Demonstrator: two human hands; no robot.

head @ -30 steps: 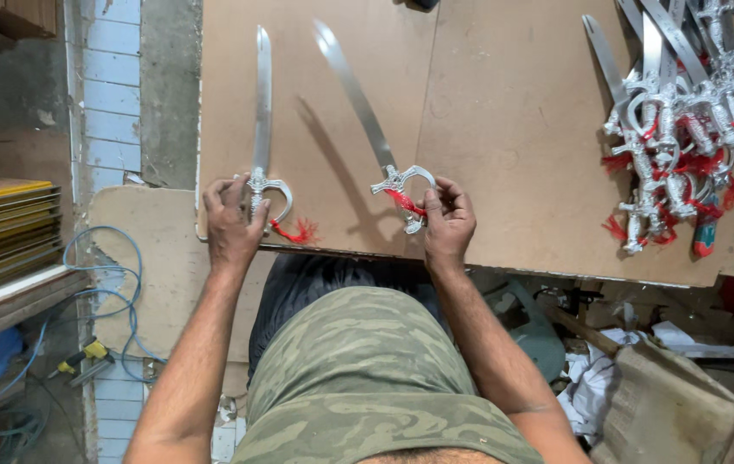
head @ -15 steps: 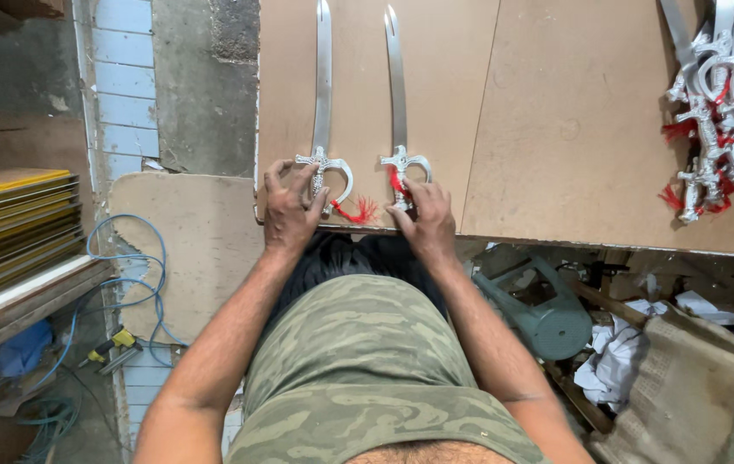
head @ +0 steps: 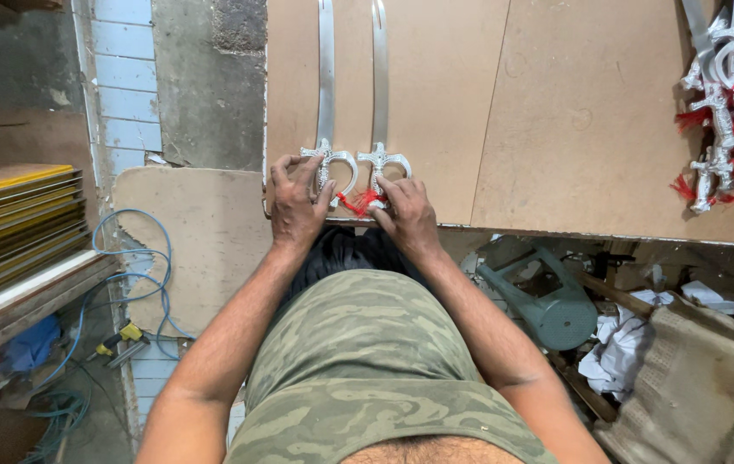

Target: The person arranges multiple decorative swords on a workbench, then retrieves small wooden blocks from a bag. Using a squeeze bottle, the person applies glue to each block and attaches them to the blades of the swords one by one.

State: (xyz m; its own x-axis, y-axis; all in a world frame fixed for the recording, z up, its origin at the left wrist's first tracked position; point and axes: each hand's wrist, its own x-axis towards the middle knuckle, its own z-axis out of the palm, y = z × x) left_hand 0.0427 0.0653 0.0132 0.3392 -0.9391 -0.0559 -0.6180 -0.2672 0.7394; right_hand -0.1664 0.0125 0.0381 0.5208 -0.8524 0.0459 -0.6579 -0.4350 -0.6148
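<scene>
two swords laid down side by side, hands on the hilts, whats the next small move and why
Probably let go of both hilts and draw the hands back. The left sword and right sword lie flat and parallel on the board, blades pointing away. The left hand and right hand rest on the hilts, so nothing seems left to straighten.

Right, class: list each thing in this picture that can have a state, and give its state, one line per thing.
Left sword: flat on the board, hilt gripped.
Right sword: flat, parallel beside it.
Left hand: closed on the left hilt.
Right hand: fingers on the right hilt.
Sword pile: heaped at the board's right edge.
Blue cable: loose, looped.
</scene>
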